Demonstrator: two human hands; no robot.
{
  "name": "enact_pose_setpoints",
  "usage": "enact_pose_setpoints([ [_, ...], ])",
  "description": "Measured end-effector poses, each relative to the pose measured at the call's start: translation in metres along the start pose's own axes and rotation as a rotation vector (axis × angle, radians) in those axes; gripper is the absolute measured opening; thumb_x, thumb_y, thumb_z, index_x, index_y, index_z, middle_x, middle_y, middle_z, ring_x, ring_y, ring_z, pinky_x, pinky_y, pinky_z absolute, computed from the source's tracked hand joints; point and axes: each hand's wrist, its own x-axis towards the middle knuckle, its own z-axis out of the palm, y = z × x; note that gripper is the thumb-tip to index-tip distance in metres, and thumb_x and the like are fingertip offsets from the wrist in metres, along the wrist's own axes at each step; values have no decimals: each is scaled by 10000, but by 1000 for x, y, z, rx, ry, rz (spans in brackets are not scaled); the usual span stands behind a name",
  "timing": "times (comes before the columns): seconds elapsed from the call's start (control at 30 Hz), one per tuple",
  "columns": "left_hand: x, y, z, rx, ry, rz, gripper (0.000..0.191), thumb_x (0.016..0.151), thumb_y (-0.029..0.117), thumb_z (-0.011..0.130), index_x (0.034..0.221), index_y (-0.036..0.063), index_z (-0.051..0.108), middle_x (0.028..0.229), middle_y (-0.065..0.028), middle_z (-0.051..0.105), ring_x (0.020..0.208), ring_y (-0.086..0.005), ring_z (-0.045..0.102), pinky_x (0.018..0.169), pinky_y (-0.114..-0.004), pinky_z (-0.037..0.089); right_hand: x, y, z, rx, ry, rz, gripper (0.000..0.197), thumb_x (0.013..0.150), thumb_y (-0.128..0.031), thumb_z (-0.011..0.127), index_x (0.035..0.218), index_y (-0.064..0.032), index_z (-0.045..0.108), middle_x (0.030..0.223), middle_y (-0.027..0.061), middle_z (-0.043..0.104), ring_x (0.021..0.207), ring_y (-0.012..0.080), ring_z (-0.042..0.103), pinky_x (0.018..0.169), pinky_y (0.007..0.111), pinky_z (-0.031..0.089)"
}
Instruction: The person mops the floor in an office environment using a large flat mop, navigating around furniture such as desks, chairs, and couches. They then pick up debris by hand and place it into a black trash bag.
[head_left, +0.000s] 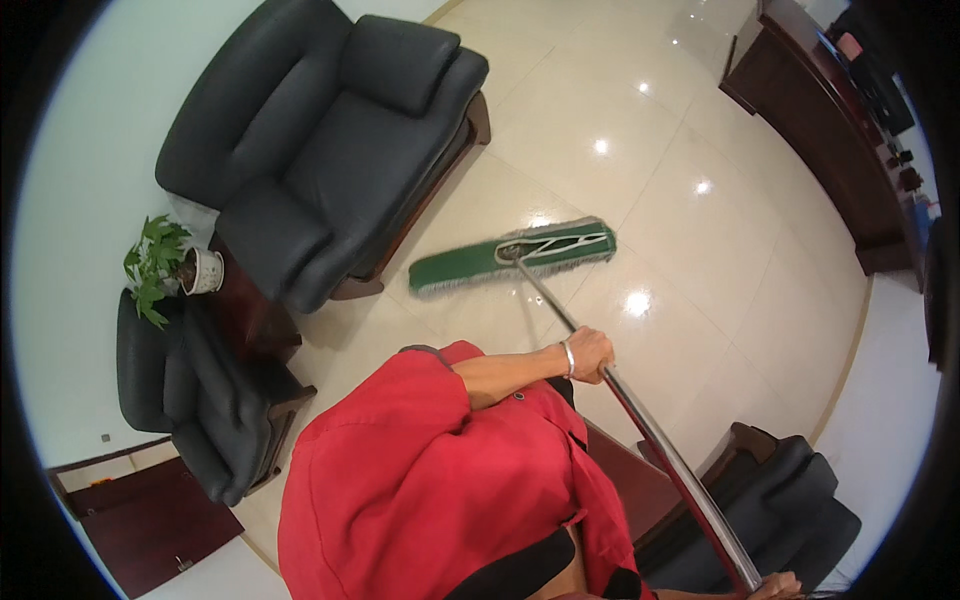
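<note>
A flat dust mop lies on the tiled floor, its long green head (457, 264) edged with grey fringe. The metal mop handle (660, 442) slopes from a wire frame on the head toward the lower right. My left hand (590, 354), with a silver bangle at the wrist, grips the handle partway along. Around its top end closes my right hand (778, 585), partly cut off by the bottom edge of the view. A red garment (420, 465) covers my body and upper left arm.
A black sofa (322, 150) stands left of the mop head. Beside it, a potted plant (202, 271) sits on a dark wooden side table (251, 315), near a black armchair (217, 397). A wooden desk (817, 135) is upper right, another black seat (757, 510) lower right.
</note>
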Motion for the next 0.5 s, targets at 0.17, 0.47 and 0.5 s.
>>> enact_pose_setpoints([
  [0.17, 20, -58, 31, -36, 358, 48, 124, 525, 127, 637, 508, 57, 537, 576, -141, 564, 580, -324, 580, 547, -405, 477, -30, 29, 52, -417, 161, -131, 304, 921, -240, 418, 665, -88, 360, 531, 13, 394, 352, 81, 342, 339, 234, 329],
  [0.47, -42, -58, 19, -195, 371, -89, 261, 521, 128, 642, 456, 57, 400, 502, -148, 462, 519, -348, 510, 496, -409, 423, -6, 44, 127, -204, -321, 159, 328, 940, -208, 380, 637, -95, 330, 462, -20, 350, 334, 66, 339, 340, 229, 350],
  [0.5, -50, -53, 19, -232, 394, -86, 294, 509, 113, 647, 457, 50, 364, 479, -150, 424, 488, -355, 475, 469, -414, 396, -6, 41, 131, -190, -352, 169, 319, 943, -205, 375, 647, -96, 330, 464, -22, 350, 338, 67, 338, 342, 228, 350],
])
